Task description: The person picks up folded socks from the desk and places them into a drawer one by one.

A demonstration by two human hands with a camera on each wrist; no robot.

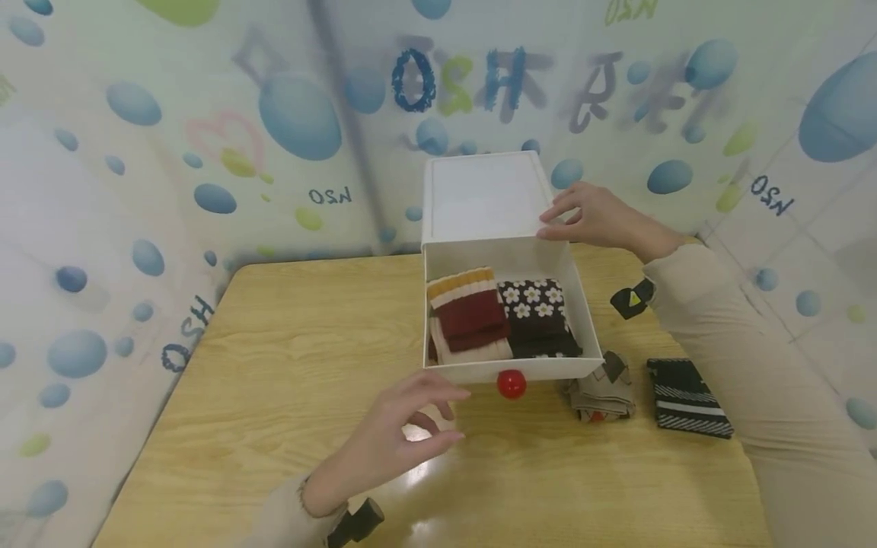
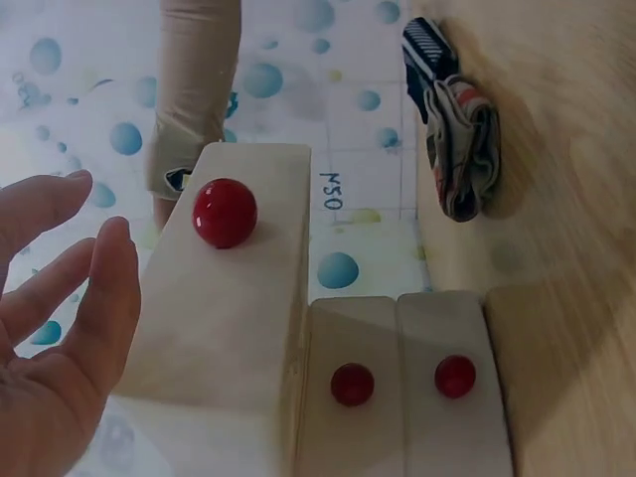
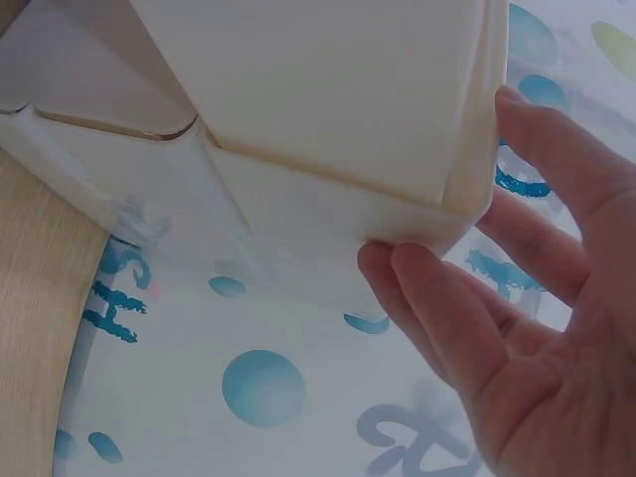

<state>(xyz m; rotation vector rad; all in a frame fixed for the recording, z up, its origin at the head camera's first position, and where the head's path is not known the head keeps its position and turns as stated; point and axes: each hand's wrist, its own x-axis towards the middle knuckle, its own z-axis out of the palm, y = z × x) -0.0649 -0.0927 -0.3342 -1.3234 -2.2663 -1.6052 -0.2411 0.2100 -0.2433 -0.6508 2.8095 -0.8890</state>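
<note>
A white drawer cabinet [image 1: 489, 196] stands at the far edge of the table with its top drawer [image 1: 514, 371] pulled out. A red knob [image 1: 511, 384] sits on the drawer's front. Inside lie folded maroon-and-cream socks [image 1: 473, 320] on the left and black daisy-patterned socks [image 1: 534, 308] on the right. My right hand [image 1: 594, 217] grips the cabinet's right edge, thumb and fingertips around its corner in the right wrist view. My left hand [image 1: 393, 422] hovers with loosely bent, empty fingers by the drawer's front left corner.
Right of the drawer, folded beige patterned socks [image 1: 601, 392] and black-and-white striped socks [image 1: 688, 397] lie on the wooden table [image 1: 308, 327]. In the left wrist view, two closed drawers [image 2: 353, 328] with red knobs adjoin the pulled-out one. A bubble-printed curtain [image 1: 288, 46] hangs behind.
</note>
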